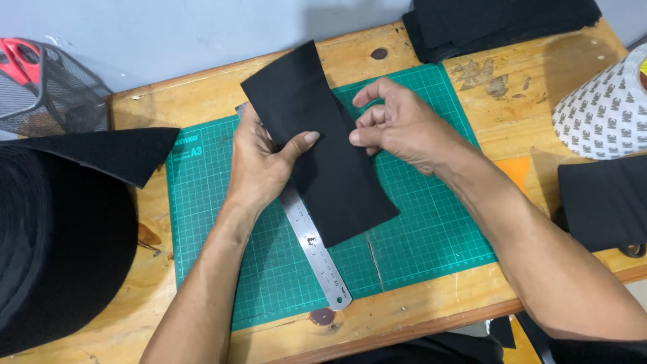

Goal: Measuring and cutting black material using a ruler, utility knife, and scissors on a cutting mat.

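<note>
A black rectangular piece of felt-like fabric lies slanted over a green cutting mat. My left hand grips its left edge, thumb pressed on top near the middle. My right hand rests at the fabric's right edge with fingers curled, thumb and fingertips touching the material. A steel ruler lies diagonally on the mat, its upper part hidden under the fabric and my left hand.
A large black fabric roll fills the left side. A wire mesh basket stands at the far left. Stacked black pieces sit at the top right, a patterned white roll and another black piece at the right.
</note>
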